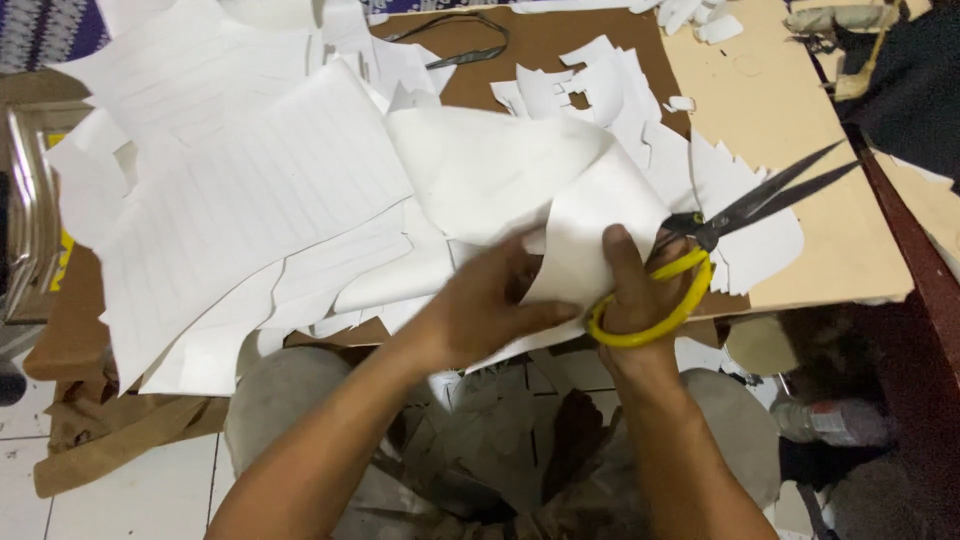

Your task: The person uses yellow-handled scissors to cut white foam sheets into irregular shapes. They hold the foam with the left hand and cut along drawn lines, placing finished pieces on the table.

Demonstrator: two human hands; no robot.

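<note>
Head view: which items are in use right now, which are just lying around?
In use:
- left hand gripping the folded white paper sheet
- right hand in the yellow-handled black-bladed scissors

Lying about:
- lined white sheets
- white paper offcuts
- second pair of dark scissors
- clear plastic bottle on the floor

2 bare forearms, no sleeves or rings; grey trousers (pixel 290 400) over the knees.

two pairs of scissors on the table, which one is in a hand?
The yellow-handled scissors, gripped by the right hand, dark blades open and pointing right. The other pair lies untouched at the far edge, with dark handles and no yellow.
</note>
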